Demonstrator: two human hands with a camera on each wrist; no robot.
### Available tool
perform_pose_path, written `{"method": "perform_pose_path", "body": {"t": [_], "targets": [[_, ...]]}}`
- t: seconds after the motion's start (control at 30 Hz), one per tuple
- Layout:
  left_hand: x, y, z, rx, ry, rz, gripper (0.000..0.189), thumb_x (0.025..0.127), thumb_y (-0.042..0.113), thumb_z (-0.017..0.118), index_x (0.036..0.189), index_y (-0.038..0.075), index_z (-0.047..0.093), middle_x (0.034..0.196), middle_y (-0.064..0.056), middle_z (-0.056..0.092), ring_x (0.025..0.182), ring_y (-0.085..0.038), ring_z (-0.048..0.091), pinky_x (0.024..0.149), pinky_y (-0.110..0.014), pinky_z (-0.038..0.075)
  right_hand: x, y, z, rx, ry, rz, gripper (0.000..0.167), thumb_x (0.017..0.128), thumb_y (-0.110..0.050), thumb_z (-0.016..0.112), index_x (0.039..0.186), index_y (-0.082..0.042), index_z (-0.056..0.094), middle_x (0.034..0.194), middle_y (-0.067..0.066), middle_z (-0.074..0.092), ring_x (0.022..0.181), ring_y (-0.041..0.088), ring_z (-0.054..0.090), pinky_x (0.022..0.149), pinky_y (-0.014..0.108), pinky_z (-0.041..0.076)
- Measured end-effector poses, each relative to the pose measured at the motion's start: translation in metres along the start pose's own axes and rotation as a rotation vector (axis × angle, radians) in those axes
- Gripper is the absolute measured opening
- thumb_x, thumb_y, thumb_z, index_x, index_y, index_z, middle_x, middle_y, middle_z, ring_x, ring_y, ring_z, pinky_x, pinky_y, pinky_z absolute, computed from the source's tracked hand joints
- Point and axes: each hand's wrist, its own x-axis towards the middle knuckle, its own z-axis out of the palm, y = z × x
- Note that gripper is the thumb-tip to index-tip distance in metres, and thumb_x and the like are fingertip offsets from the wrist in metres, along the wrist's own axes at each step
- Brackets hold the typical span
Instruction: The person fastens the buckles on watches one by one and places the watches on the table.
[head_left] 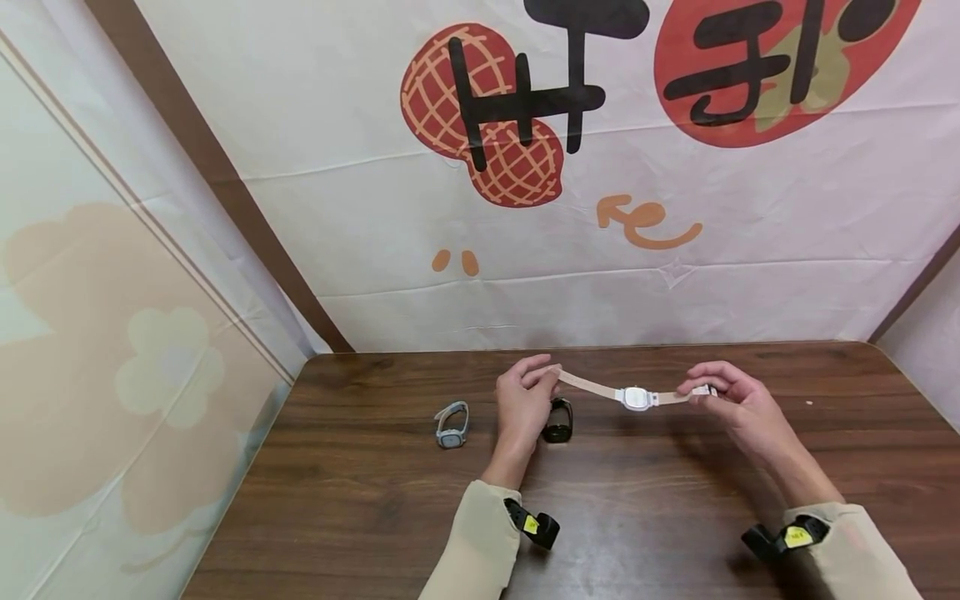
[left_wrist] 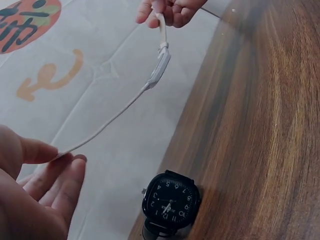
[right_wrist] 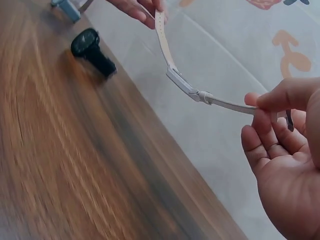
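A white wristwatch (head_left: 636, 398) with a pale beige strap is stretched out between both hands, above the table. My left hand (head_left: 522, 400) pinches the free end of the long strap between thumb and fingers. At the other side, my right hand (head_left: 738, 408) pinches the shorter strap near its buckle, which pokes out past the fingers in the right wrist view. The strap sags slightly, with the watch case (right_wrist: 182, 84) tilted in the middle. Just beside the left hand, a black watch (left_wrist: 171, 201) with white numerals stands on the table, its strap partly hidden in the head view.
A light blue watch (head_left: 452, 437) with its strap looped rests on the brown wooden table (head_left: 337, 500), left of the left hand. Behind the table hangs a white printed cloth (head_left: 360, 208). Another cloth (head_left: 97, 375) with flower shapes covers the left side.
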Motion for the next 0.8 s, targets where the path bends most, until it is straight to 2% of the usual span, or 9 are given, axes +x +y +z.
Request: {"method": "perform_pose_path", "body": {"t": [0.13,0.27,0.47,0.57,0.7,0.8], "targets": [[0.001,-0.003,-0.004,-0.097,0.011,0.025,0.020,0.091,-0.002,0.063,0.110,-0.001,0.068,0.096,-0.016,0.075,0.079,-0.019,0.072,0.066,-0.024,0.058,0.004,0.002,0.007,0.147,-0.037,-0.040,0.030,0.090,0.023,0.048,0.115,0.006,0.056,0.100,0.004,0.073,0.093,0.010,0.068,0.080,0.021,0.055],[0.002,-0.006,-0.007,-0.179,-0.013,0.038,0.022,0.093,-0.006,0.061,0.114,-0.004,0.063,0.099,-0.021,0.072,0.084,-0.023,0.072,0.069,-0.028,0.060,0.007,0.003,0.013,0.247,-0.093,-0.058,0.031,0.091,0.024,0.046,0.115,0.006,0.054,0.102,0.005,0.072,0.096,0.011,0.068,0.082,0.022,0.055],[0.003,-0.005,-0.013,-0.224,-0.054,0.040,0.023,0.094,-0.003,0.063,0.117,-0.005,0.062,0.101,-0.023,0.068,0.087,-0.020,0.070,0.068,-0.030,0.060,0.011,0.004,0.024,0.285,-0.118,-0.058,0.030,0.091,0.023,0.047,0.115,0.006,0.053,0.103,0.006,0.072,0.097,0.011,0.069,0.084,0.021,0.054],[0.003,-0.005,-0.016,-0.255,-0.074,0.037,0.023,0.095,0.001,0.063,0.118,-0.004,0.061,0.095,-0.014,0.067,0.090,-0.021,0.072,0.068,-0.030,0.060,0.013,0.004,0.028,0.289,-0.116,-0.052,0.031,0.091,0.023,0.047,0.114,0.004,0.054,0.104,0.005,0.072,0.099,0.011,0.068,0.085,0.021,0.054],[0.003,-0.006,-0.020,-0.288,-0.104,0.049,0.024,0.097,0.005,0.062,0.119,-0.005,0.060,0.093,-0.004,0.064,0.095,-0.031,0.072,0.068,-0.029,0.060,0.016,0.006,0.034,0.292,-0.106,-0.048,0.032,0.091,0.023,0.048,0.114,0.001,0.055,0.105,0.006,0.072,0.100,0.011,0.068,0.087,0.021,0.053],[0.004,-0.007,-0.024,-0.298,-0.126,0.058,0.026,0.099,0.008,0.060,0.121,-0.004,0.058,0.096,-0.005,0.064,0.093,-0.034,0.072,0.067,-0.030,0.060,0.019,0.007,0.039,0.300,-0.102,-0.056,0.033,0.091,0.023,0.047,0.114,0.001,0.056,0.105,0.007,0.073,0.101,0.012,0.068,0.088,0.021,0.053]]}}
